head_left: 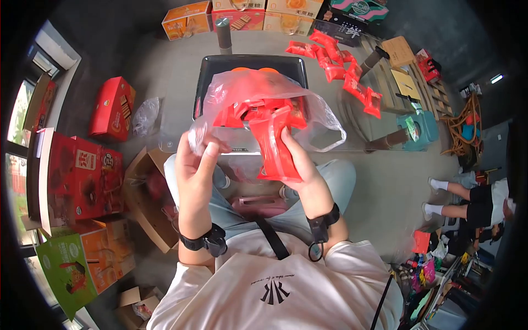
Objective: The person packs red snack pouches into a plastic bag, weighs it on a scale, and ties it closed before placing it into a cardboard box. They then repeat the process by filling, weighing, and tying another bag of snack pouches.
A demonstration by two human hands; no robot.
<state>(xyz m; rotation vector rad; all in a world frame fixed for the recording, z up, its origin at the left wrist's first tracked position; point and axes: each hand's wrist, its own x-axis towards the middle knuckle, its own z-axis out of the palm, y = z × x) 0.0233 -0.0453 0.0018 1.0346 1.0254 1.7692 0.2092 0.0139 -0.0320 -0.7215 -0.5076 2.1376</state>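
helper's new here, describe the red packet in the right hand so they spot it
Find the black tray on the table, then the clear bag on it. At the bag's near side is the right hand. The red packet is in its grip, while other packets lie in the bag or on the table.

The place looks like a stockroom or packing room for snack goods, though it could be a shop's back room. Printed cartons (238, 21) line the far edge of a glass-topped table (181, 71), and loose red packets (335, 72) lie toward its far right corner. Beyond the left edge, more boxes (87, 175) stand by windows (21, 104), with an open cardboard box (144, 192) nearer. Slatted wood like a pallet (434, 87) and heaped mixed goods (426, 272) show off to the right.
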